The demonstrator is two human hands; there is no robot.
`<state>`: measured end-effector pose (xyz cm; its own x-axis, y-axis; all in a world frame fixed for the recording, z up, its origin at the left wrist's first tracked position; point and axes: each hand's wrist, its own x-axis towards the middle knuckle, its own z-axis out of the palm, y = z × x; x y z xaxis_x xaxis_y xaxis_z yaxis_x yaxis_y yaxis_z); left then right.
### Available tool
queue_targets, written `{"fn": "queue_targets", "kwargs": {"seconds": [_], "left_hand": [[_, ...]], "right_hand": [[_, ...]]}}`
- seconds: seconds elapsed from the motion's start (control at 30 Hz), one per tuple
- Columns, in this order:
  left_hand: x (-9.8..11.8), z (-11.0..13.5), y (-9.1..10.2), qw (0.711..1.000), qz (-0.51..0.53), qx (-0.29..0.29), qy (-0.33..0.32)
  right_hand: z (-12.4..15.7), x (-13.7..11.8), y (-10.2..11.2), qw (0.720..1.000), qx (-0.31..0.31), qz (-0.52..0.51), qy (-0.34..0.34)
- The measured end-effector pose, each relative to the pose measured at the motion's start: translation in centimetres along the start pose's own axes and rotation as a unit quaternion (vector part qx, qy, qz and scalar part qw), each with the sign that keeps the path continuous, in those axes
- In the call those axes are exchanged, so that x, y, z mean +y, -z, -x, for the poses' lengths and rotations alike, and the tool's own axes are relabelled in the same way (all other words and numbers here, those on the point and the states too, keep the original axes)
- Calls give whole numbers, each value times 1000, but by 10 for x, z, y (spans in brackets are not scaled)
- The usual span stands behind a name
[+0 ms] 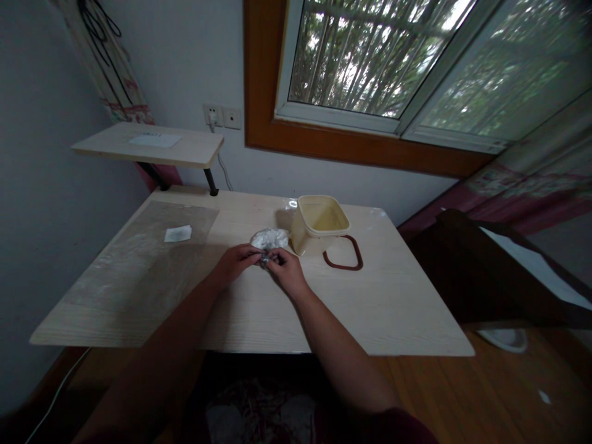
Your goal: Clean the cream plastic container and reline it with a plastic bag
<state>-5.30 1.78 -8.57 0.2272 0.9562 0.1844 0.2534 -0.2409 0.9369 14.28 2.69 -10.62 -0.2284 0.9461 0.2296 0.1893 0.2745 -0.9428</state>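
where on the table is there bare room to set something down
Bare tabletop lies right of the right forearm, bordered by the reddish-brown loop and the front and right edges, with a smaller patch between that arm and the left forearm. The left hand, right hand, whitish bundle and pale tub crowd the middle and back.

Daylight from the window (351,61) leaves the room dim, with glaring white patches outside and darkened corners. Soft shadows fall on the table (393,308). Wide-angle stretch skews the edges, and slight blur hides fine detail between the left hand (235,263) and right hand (287,269).
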Motion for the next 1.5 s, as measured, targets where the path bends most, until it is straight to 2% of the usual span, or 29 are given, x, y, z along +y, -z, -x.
{"fn": "queue_targets", "kwargs": {"seconds": [0.13, 0.23, 0.37, 0.6, 0.7, 0.8, 0.9, 1.17, 1.27, 1.43, 1.5], "left_hand": [[-5, 1, -1, 1000, 1, 2, 18], [-10, 0, -4, 997, 52, 12, 53], [-13, -2, -8, 991, 120, 12, 65], [-5, 0, -5, 987, 152, -12, 53], [-4, 2, -3, 993, 119, -5, 13], [-6, 2, 0, 996, 39, -11, -78], [-6, 2, 2, 988, -50, -5, -148], [-3, 2, 0, 971, -113, 23, -209], [-2, 3, -1, 976, -119, 40, -179], [0, 4, -2, 996, -29, 85, -27], [-2, 3, -3, 995, 18, 98, 9]], "right_hand": [[2, -5, 0, 1000, 0, -8, 5], [3, -11, 2, 999, -8, 3, 42], [2, -16, 6, 994, -38, 41, 90], [2, -13, 6, 996, -32, 28, 76], [1, -11, 6, 997, -21, 18, 67], [0, -11, 7, 998, -17, 4, 57], [0, -13, 7, 999, -16, -9, 50], [0, -7, 6, 997, -26, -44, 52], [0, -4, 5, 997, -34, -43, 59], [-2, -3, 5, 994, -32, -28, 100], [-2, -2, 6, 993, -28, -23, 112]]}}
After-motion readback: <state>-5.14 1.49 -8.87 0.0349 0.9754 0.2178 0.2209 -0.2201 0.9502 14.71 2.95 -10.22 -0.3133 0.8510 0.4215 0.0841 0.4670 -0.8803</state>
